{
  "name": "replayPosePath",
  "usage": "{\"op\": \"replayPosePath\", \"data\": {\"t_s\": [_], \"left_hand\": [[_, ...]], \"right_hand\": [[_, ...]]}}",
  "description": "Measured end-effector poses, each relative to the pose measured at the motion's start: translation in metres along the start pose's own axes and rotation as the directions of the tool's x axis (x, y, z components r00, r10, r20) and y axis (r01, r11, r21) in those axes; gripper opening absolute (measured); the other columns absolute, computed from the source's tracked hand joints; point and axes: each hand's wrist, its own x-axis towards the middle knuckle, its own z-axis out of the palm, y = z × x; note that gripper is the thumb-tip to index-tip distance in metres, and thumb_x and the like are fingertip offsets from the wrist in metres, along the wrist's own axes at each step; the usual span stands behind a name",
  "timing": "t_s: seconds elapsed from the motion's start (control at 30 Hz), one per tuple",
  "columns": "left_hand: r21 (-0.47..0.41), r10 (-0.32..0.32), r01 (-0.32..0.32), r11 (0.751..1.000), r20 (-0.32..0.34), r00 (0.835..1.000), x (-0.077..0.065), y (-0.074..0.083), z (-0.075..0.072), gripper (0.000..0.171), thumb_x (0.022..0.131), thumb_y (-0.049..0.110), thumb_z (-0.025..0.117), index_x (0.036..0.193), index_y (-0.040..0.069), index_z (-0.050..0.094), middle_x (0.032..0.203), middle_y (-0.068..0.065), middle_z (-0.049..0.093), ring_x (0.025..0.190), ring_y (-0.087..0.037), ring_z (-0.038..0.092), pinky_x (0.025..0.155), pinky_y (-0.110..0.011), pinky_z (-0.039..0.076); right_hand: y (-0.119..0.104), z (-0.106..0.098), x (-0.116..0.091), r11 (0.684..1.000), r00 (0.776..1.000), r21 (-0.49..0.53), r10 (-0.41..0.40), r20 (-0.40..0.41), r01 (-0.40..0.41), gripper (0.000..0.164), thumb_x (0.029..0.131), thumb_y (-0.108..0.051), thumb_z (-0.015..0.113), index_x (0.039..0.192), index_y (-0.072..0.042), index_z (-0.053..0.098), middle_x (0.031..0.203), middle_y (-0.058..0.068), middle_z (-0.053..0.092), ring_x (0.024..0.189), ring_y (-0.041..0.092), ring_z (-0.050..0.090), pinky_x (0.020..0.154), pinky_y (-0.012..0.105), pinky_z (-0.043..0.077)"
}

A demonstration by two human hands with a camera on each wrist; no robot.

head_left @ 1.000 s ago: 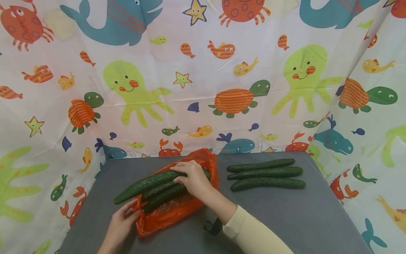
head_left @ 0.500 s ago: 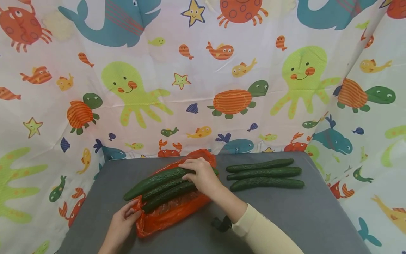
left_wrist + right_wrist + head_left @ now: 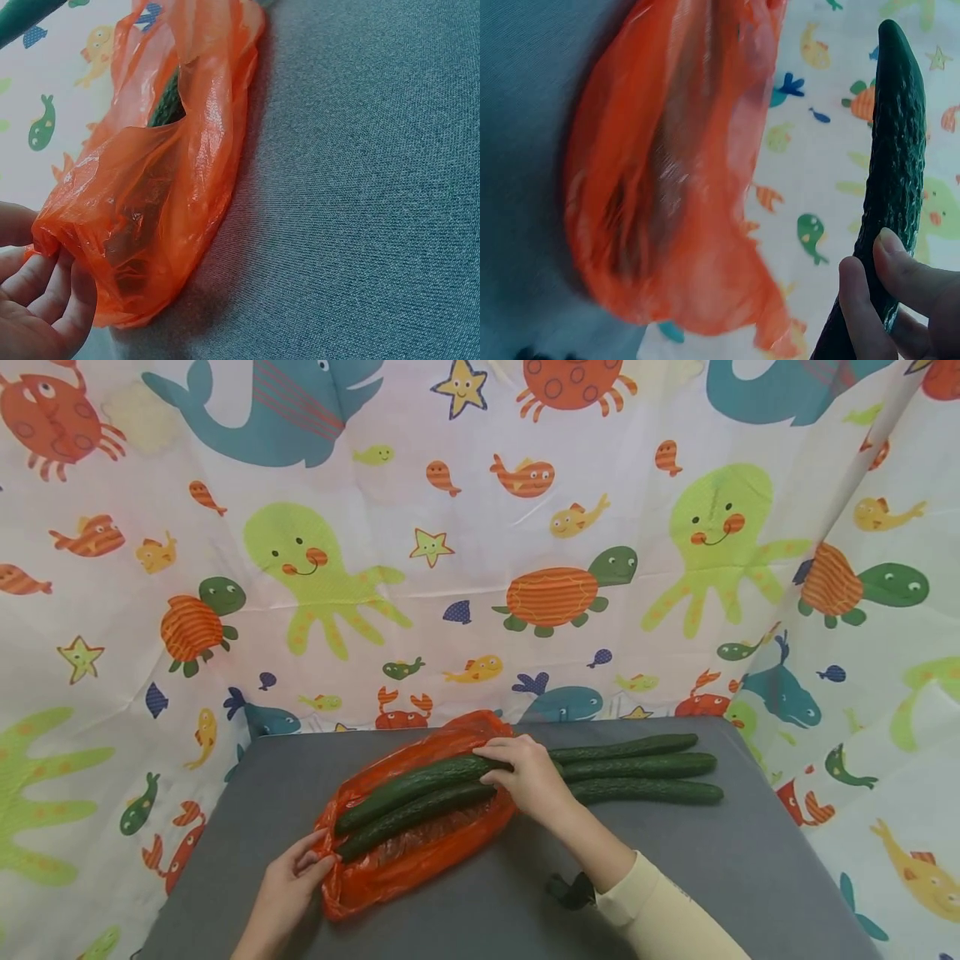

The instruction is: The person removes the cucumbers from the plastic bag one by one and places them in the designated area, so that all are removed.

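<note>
My right hand (image 3: pixel 534 783) grips a long dark green cucumber (image 3: pixel 423 781) near its right end, over an orange plastic bag (image 3: pixel 420 877) spread on the table. In the right wrist view, thumb and fingers curl round this cucumber (image 3: pixel 897 142), which looks raised beside the bag (image 3: pixel 705 270). Another cucumber (image 3: pixel 408 820) lies inside the bag, partly covered; whether more lie under the held one is hidden. My left hand (image 3: pixel 288 877) pinches the bag's left edge. In the left wrist view, its fingers hold the bunched plastic (image 3: pixel 112 195), with a cucumber (image 3: pixel 169 101) showing through the opening.
Three cucumbers lie side by side on the grey table (image 3: pixel 720 877) at the right, the middle one (image 3: pixel 645 767) between two others; my right hand hides their left ends. Behind stands a curtain (image 3: pixel 465 585) printed with sea animals. A small black object (image 3: pixel 572 892) sits by the right wrist.
The right hand has carried its cucumber to the right, so its left end, once beyond the bag's edge, is now over the bag. The left hand has stayed at the bag's edge.
</note>
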Motion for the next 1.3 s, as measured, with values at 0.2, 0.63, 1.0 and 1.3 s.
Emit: {"op": "replayPosePath", "data": {"t_s": [0.2,0.63,1.0,1.3], "left_hand": [[-0.019,-0.014,0.014,1.0,-0.004,1.0,0.004,-0.002,0.0,0.055,0.1,0.026,0.065,0.149,0.011,0.047,0.097,-0.007,0.058,0.072,-0.019,0.052,0.053,-0.033,0.041],[0.002,0.0,0.0,1.0,0.009,1.0,0.009,-0.003,-0.001,0.056,0.1,0.025,0.065,0.15,0.009,0.046,0.102,-0.009,0.058,0.085,-0.018,0.057,0.061,-0.035,0.044],[0.013,-0.016,0.016,1.0,0.011,1.0,0.016,-0.001,-0.002,0.056,0.1,0.027,0.065,0.15,0.009,0.045,0.101,-0.009,0.059,0.085,-0.018,0.057,0.062,-0.034,0.044],[0.026,0.001,-0.001,1.0,-0.009,1.0,0.023,-0.001,0.0,0.057,0.1,0.027,0.065,0.15,0.008,0.046,0.103,-0.01,0.06,0.092,-0.019,0.061,0.071,-0.034,0.048]], "right_hand": [[0.02,-0.009,-0.01,0.999,0.999,-0.033,0.029,-0.014,-0.029,0.04,0.083,-0.011,0.081,0.122,-0.016,0.075,0.122,0.005,0.072,0.104,0.023,0.061,0.085,0.04,0.055],[0.039,-0.018,-0.025,0.994,0.995,-0.05,0.097,-0.035,-0.099,0.043,0.081,-0.01,0.083,0.123,-0.015,0.075,0.123,0.004,0.071,0.105,0.024,0.061,0.081,0.039,0.054],[0.055,-0.032,-0.036,0.989,0.991,-0.079,0.122,-0.063,-0.126,0.042,0.08,-0.013,0.083,0.121,-0.017,0.076,0.125,0.008,0.071,0.107,0.026,0.062,0.085,0.044,0.055],[0.069,-0.042,-0.045,0.981,0.989,-0.136,0.132,-0.063,-0.14,0.043,0.079,-0.014,0.084,0.121,-0.019,0.076,0.123,0.005,0.072,0.102,0.023,0.062,0.078,0.037,0.055]]}}
